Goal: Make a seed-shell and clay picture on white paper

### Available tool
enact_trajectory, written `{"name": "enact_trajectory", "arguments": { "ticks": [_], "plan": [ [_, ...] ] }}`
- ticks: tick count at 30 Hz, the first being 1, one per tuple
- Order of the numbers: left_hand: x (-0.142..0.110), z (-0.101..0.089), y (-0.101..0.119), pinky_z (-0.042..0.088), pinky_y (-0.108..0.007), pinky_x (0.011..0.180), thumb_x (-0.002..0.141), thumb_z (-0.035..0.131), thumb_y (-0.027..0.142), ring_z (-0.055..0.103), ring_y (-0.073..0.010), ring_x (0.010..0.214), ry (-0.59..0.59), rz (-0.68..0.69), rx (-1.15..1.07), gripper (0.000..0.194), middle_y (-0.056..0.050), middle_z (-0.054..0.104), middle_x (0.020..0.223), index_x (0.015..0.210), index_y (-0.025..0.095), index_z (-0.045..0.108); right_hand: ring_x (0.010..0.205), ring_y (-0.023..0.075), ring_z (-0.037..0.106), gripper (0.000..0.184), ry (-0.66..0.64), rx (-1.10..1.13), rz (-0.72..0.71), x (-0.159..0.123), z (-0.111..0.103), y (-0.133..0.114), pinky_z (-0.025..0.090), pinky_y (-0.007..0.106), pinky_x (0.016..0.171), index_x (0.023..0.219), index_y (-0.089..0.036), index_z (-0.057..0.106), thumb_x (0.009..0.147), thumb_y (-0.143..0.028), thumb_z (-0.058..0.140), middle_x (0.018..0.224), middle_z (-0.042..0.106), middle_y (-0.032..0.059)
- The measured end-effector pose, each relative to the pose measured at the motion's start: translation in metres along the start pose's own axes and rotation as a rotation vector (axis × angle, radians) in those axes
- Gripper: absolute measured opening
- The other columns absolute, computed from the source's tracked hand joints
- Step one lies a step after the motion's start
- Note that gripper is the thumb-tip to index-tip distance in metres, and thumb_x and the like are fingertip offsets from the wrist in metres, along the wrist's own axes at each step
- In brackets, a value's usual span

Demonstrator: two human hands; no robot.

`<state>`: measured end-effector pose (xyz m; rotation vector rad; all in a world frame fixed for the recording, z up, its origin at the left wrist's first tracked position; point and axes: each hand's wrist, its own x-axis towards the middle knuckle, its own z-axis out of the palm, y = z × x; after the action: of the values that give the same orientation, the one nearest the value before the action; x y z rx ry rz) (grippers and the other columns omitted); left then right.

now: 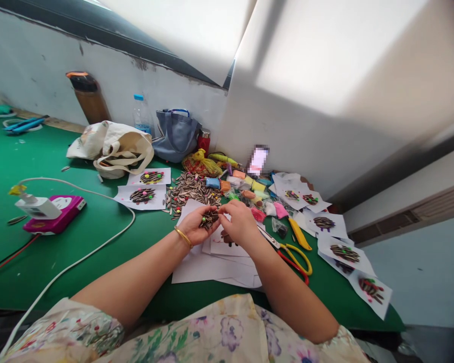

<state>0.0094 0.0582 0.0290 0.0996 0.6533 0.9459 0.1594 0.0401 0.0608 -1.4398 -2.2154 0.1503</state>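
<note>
Cupped palm up, my left hand holds a small heap of striped sunflower seeds with a few small coloured bits among them. My right hand is at the edge of that palm, fingertips pinched together over the seeds; whatever is between them is too small to make out. Below both hands lies a stack of white paper sheets. On the top sheet a brown clay shape shows partly, the right hand covering some of it. A large pile of sunflower seeds spreads just beyond my left hand.
Scissors and a yellow utility knife lie to the right. Packets of coloured clay are behind my hands. Finished seed pictures line the right edge. A white cable crosses the left, near a magenta box.
</note>
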Motion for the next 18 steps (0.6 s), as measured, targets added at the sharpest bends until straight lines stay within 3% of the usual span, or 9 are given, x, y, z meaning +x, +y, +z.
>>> {"name": "enact_trajectory", "arguments": {
  "ticks": [12, 18],
  "plan": [
    [-0.0027, 0.0016, 0.0010, 0.062, -0.029, 0.061, 0.088, 0.051, 0.010, 0.070, -0.0177, 0.069, -0.006, 0.011, 0.001, 0.013, -0.010, 0.070, 0.079, 0.081, 0.010, 0.063, 0.094, 0.0233, 0.050, 0.005, -0.026, -0.163, -0.041, 0.0016, -0.0003, 0.0040, 0.038, 0.035, 0.079, 0.087, -0.023, 0.067, 0.085, -0.022, 0.062, 0.093, 0.059, 0.0060],
    [-0.0039, 0.0008, 0.0019, 0.061, -0.028, 0.055, 0.088, 0.054, 0.012, 0.069, -0.0173, 0.063, -0.033, -0.014, 0.027, 0.011, -0.009, 0.069, 0.076, 0.085, 0.010, 0.064, 0.094, 0.0228, 0.051, 0.004, -0.053, -0.151, -0.028, 0.0040, -0.0027, 0.0006, 0.039, 0.034, 0.078, 0.081, -0.022, 0.065, 0.084, -0.022, 0.064, 0.092, 0.059, 0.0054]
  ]
}}
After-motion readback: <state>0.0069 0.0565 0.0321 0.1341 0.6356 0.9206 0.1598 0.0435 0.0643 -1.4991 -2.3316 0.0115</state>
